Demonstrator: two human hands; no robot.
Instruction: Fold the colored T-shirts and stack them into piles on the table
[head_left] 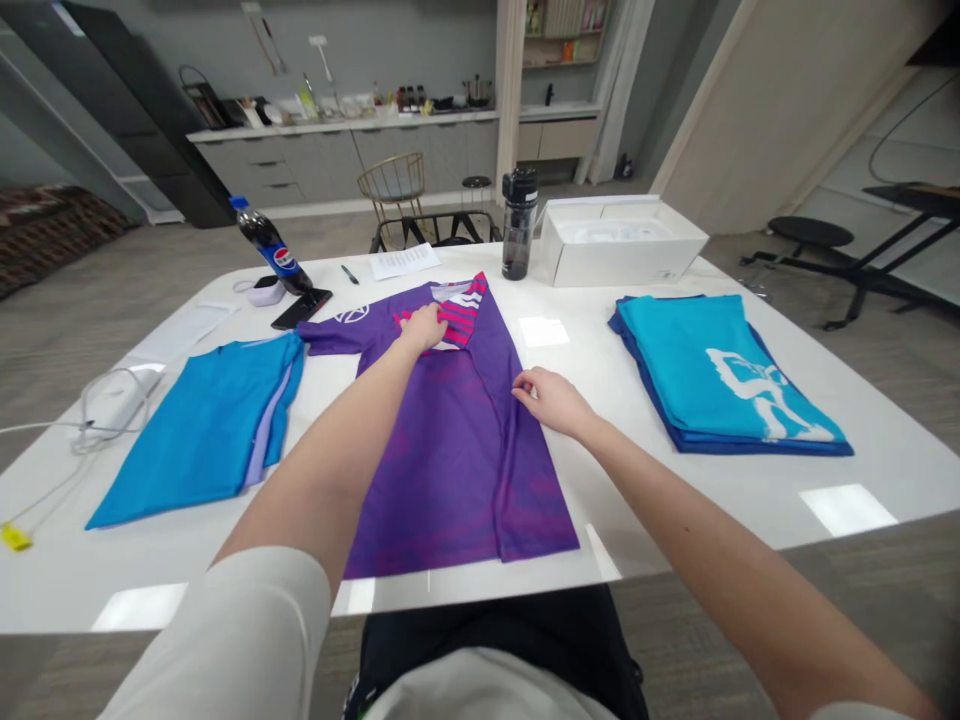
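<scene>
A purple T-shirt (442,450) lies spread in front of me, its right side folded inward along its length. The folded-over sleeve, with pink and white stripes, rests near the collar. My left hand (424,328) has its fingers bent down onto that striped sleeve, gripping the cloth; its fingertips are partly hidden. At the shirt's right folded edge, my right hand (553,400) has thumb and fingers closed on the fabric. The shirt's left sleeve, bearing a white emblem, still points outward.
Left on the white table (600,500) lie a blue folded garment (202,420), a phone (301,308), a cola bottle (270,245) and a cabled white box (120,400). Right is a stack of blue clothes (690,360); behind are a dark bottle (517,225) and white carton (615,245).
</scene>
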